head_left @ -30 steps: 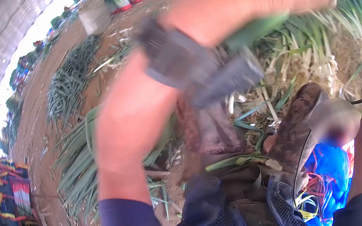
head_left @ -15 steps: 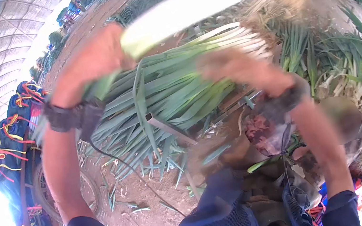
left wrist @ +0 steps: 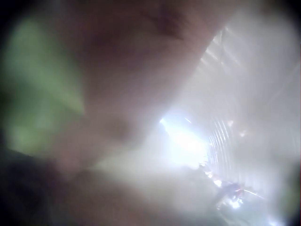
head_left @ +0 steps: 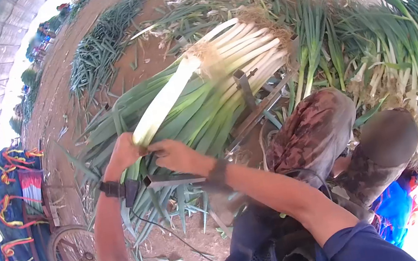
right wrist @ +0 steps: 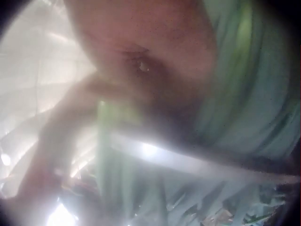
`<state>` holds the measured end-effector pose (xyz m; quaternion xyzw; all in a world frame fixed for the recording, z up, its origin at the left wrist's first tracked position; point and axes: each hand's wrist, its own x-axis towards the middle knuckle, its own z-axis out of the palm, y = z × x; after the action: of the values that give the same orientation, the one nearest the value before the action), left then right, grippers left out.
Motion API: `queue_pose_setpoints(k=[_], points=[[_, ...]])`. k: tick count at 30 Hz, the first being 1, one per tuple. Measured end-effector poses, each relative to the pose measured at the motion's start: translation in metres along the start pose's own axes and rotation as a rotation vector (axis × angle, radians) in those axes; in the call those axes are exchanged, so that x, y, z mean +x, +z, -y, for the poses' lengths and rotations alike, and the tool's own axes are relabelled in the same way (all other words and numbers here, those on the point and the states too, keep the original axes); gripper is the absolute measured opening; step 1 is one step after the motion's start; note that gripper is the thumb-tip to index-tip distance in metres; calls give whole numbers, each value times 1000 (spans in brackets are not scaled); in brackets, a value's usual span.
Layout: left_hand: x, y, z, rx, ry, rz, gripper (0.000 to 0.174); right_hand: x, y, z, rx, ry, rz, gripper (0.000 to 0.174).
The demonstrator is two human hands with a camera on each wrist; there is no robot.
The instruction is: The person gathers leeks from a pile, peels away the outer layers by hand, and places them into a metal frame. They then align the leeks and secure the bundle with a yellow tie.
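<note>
A thick leek (head_left: 167,101) slants up and away over the heap, its white shaft and roots at the far end. My left hand (head_left: 125,155) grips it where the white turns green. Right against that grip, the curled fingers of my right hand (head_left: 180,157) pinch at the green part of the leek. Its leaves hang below the hands. Under it lies a pile of leeks (head_left: 257,55) on a metal rack (head_left: 246,90), roots toward the far right. The left wrist view is mostly blurred hand and green leaf (left wrist: 42,89); the right wrist view shows green leaves (right wrist: 249,84) beside the hand.
Loose leeks (head_left: 407,51) with roots lie at the right, near my camouflage-covered knee (head_left: 312,129). A metal bar (head_left: 173,180) juts out under my right wrist. At the left are a wheel (head_left: 78,260) and dark bundles with coloured ties (head_left: 12,221). Cut leaves (head_left: 104,42) lie farther off.
The leek has swung from high and nearly level to a slant over the pile, closer to me. My right hand has moved left from over the pile to meet the left hand at the leek.
</note>
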<state>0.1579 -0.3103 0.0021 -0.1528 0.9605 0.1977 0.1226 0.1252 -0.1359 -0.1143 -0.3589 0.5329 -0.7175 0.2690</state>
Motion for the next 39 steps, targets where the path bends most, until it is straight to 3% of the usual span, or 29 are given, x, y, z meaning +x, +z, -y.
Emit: queue_pose_setpoints(k=[1,2,4,5,7,14,18,20,22,26,28,32,35,39], points=[[0,4,2,17,-22,-16,36,-17,-9,20,-96,4,-131,47],[-3,6,5,38,-48,-30,36,-28,-19,18,-86,11,-139,47],[-5,8,6,45,-61,-39,35,-43,-38,14,-169,253,-560,51],[-6,10,4,47,-73,-54,33,-45,-47,9,-164,259,-571,51],[-9,8,-4,59,-72,-59,32,-41,-66,-3,-305,141,-934,55],[-6,-7,-74,-199,53,-2,25,-18,-96,19,-113,346,-714,62],[38,13,-89,-250,113,131,26,-14,-105,-2,-161,304,-619,68],[61,28,-79,-151,129,124,27,-18,-108,-8,-145,322,-599,71],[77,35,-77,-37,145,1,30,-17,-108,-12,-77,308,-539,76],[93,26,-140,-11,112,90,33,-20,-112,-11,-56,293,-502,80],[113,41,-139,-205,99,136,33,-24,-116,-3,137,274,-439,83],[141,54,-147,-104,84,172,33,-23,-115,-21,254,274,-436,84],[150,53,-152,-172,116,231,35,-24,-113,-27,127,283,-408,88],[165,62,-157,-206,157,278,35,-27,-116,-29,337,257,-426,87]])
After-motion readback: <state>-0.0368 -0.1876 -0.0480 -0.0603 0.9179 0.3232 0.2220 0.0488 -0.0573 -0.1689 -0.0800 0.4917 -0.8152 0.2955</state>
